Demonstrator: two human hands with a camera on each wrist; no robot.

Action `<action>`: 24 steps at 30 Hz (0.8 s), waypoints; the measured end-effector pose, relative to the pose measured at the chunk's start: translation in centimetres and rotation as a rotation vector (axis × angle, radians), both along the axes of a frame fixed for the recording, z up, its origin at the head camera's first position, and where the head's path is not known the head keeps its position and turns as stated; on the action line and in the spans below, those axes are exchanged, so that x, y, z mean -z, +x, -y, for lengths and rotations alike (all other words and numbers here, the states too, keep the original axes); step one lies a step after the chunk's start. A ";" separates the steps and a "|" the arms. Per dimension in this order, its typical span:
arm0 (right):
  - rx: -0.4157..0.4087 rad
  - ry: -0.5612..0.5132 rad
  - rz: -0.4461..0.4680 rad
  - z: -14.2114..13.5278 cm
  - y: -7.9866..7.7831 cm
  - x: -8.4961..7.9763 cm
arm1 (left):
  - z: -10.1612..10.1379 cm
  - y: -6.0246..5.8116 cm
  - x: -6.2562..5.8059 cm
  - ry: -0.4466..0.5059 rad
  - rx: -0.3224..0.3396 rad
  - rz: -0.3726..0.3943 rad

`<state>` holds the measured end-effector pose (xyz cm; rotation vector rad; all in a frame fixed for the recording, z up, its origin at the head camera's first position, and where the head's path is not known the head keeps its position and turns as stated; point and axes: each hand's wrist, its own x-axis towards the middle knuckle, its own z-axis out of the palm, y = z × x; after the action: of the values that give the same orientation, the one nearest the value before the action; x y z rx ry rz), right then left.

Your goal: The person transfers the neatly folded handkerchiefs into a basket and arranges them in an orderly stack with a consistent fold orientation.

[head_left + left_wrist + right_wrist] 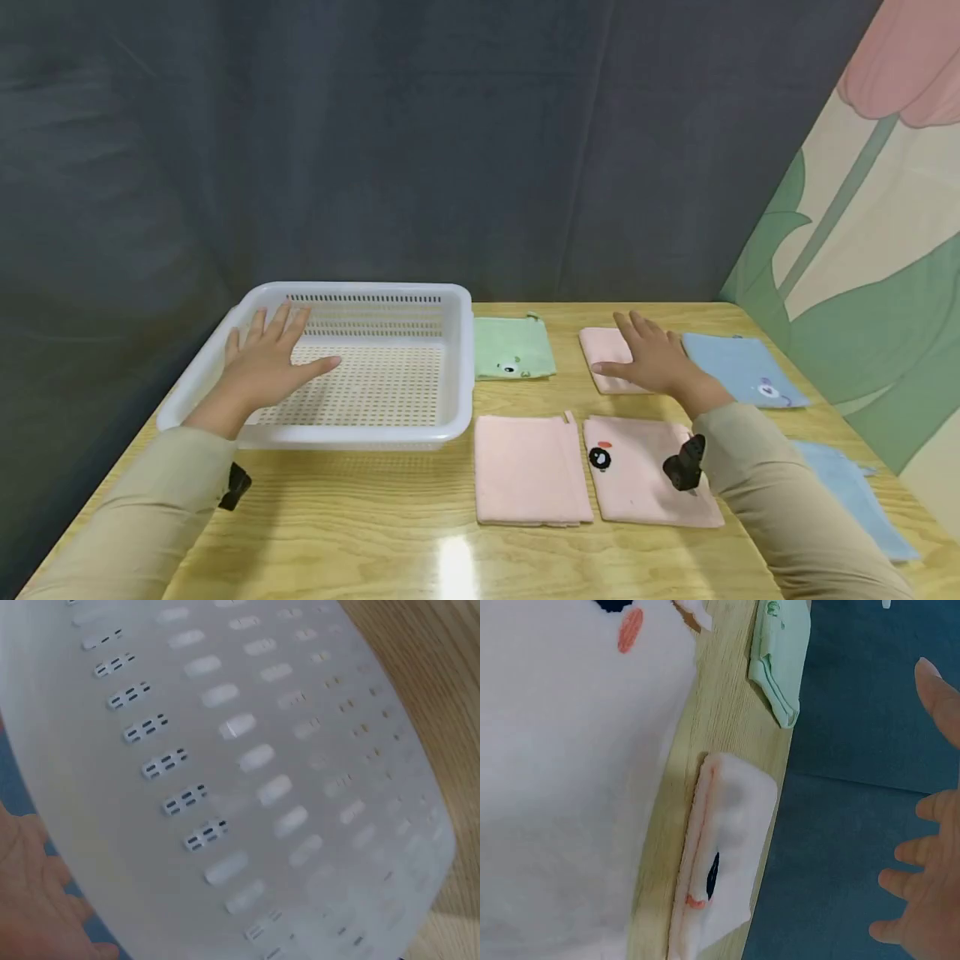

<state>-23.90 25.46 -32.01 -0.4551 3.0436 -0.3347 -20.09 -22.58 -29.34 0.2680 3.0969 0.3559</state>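
Note:
My left hand [264, 367] is spread over the left part of a white plastic basket [463, 367] with slotted walls and floor, holding nothing. In the left wrist view the fingers show beside the basket's outer wall [225, 780]. Fingers apart, my right hand [654, 360] hovers over a folded pink towel [600, 346] at the back and covers part of it. A blue folded towel [742, 371] with a stitched face lies just right of that hand. Below the right wrist is a pink towel [637, 492] with a black and red design.
A green folded towel [513, 346] lies against the basket's right side. Another pink towel [528, 475] is at front centre, and a second blue one [855, 500] lies partly behind the right sleeve. A dark curtain [450, 150] hangs behind the wooden table [360, 525].

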 end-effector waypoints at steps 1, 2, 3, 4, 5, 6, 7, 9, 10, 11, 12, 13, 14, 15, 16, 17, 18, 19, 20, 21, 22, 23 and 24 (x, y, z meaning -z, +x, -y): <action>-0.003 -0.003 0.000 0.1 0.0 0.0 | 0.1 0.1 0.0 0.000 -0.002 0.001; -0.005 -0.008 0.001 0.2 0.0 0.1 | 0.3 0.2 0.0 0.002 -0.004 0.000; -0.009 -0.014 0.004 0.3 0.1 0.1 | 0.4 0.2 0.0 0.001 -0.007 0.001; -0.014 -0.023 0.007 0.5 0.2 0.1 | 0.6 0.3 0.0 -0.003 -0.010 -0.001; -0.018 -0.028 0.010 0.6 0.2 0.1 | 0.7 0.4 0.1 -0.003 -0.014 -0.004; -0.022 -0.032 0.014 0.7 0.3 0.2 | 0.9 0.5 0.1 -0.003 -0.019 -0.006; -0.025 -0.037 0.017 0.9 0.3 0.2 | 1.1 0.6 0.1 -0.001 -0.024 -0.008; -0.030 -0.044 0.016 1.1 0.5 0.3 | 1.4 0.7 0.2 0.002 -0.032 -0.012; -0.031 -0.047 0.016 1.1 0.6 0.5 | 1.6 0.8 0.3 0.006 -0.035 -0.013; -0.032 -0.043 0.015 1.2 0.7 0.6 | 1.8 0.8 0.4 0.010 -0.038 -0.013; -0.034 -0.046 0.015 1.2 0.7 0.7 | 2.0 0.9 0.4 0.011 -0.041 -0.011; -0.034 -0.048 0.018 1.2 0.8 0.9 | 2.1 0.9 0.5 0.013 -0.044 -0.008; -0.033 -0.051 0.023 1.2 0.9 1.0 | 2.3 1.0 0.6 0.012 -0.046 -0.006; -0.032 -0.052 0.030 1.2 0.9 1.1 | 2.5 1.1 0.6 0.013 -0.048 -0.001; -0.031 -0.055 0.037 1.1 1.0 1.3 | 2.7 1.1 0.7 0.013 -0.051 0.003; -0.028 -0.062 0.043 1.1 1.0 1.4 | 2.8 1.2 0.7 0.013 -0.053 0.005; -0.027 -0.068 0.049 1.1 1.1 1.6 | 3.0 1.3 0.8 0.014 -0.056 0.008; -0.026 -0.074 0.055 1.0 1.1 1.7 | 3.1 1.4 0.8 0.014 -0.059 0.009; -0.026 -0.077 0.059 1.0 1.1 1.8 | 3.3 1.4 0.9 0.014 -0.062 0.009; -0.027 -0.081 0.062 1.1 1.1 2.0 | 3.4 1.5 0.9 0.013 -0.064 0.007; -0.027 -0.087 0.064 1.1 1.2 2.1 | 3.6 1.6 1.0 0.011 -0.066 0.006; -0.027 -0.090 0.065 1.2 1.2 2.2 | 3.8 1.6 1.1 0.011 -0.067 0.005; -0.027 -0.088 0.066 1.3 1.3 2.3 | 4.0 1.7 1.2 0.008 -0.068 0.002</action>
<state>-22.65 24.16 -34.32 -0.4793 2.9648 -0.4738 -18.40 -26.55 -30.56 0.1627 3.1087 0.3705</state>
